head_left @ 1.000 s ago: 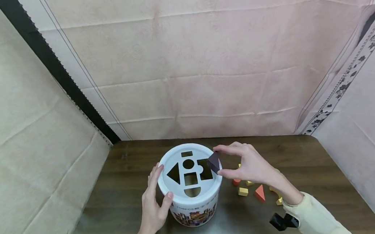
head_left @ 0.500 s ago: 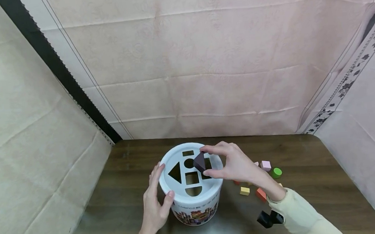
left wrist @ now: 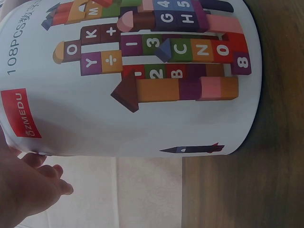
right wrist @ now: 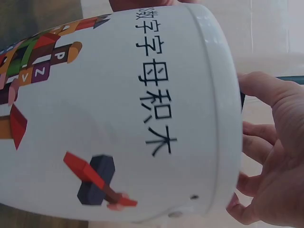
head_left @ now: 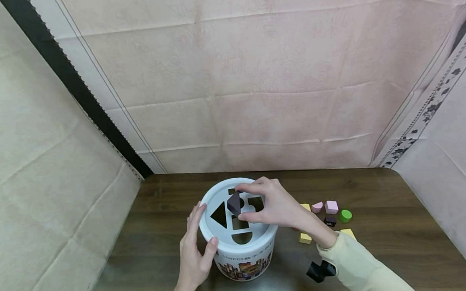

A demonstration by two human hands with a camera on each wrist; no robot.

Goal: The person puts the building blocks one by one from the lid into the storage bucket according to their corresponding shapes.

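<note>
A white bucket (head_left: 245, 267) printed with block pictures stands on the table. Its pale lid (head_left: 259, 236) has triangular, round, square, rectangular and half-round holes. My right hand (head_left: 267, 202) pinches a dark purple triangular block (head_left: 234, 204) between thumb and fingers, over the lid near the triangular hole (head_left: 219, 215). In the right wrist view most of that block is hidden behind the lid's rim (right wrist: 221, 109). My left hand (head_left: 196, 252) rests against the left side of the bucket, fingers along the rim and thumb at the front.
Right of the bucket lie several loose blocks: a green cylinder (head_left: 345, 215), a pink cube (head_left: 331, 207), a pink half-round block (head_left: 316, 207), a dark block (head_left: 330, 221) and a yellow block (head_left: 305, 238). The right forearm hides part of this group. Cloth walls (head_left: 255, 117) border the wooden table (head_left: 366, 190).
My right hand has carried the dark purple triangular block leftward across the lid, from the right edge to near the triangular hole. My left hand has stayed on the bucket.
</note>
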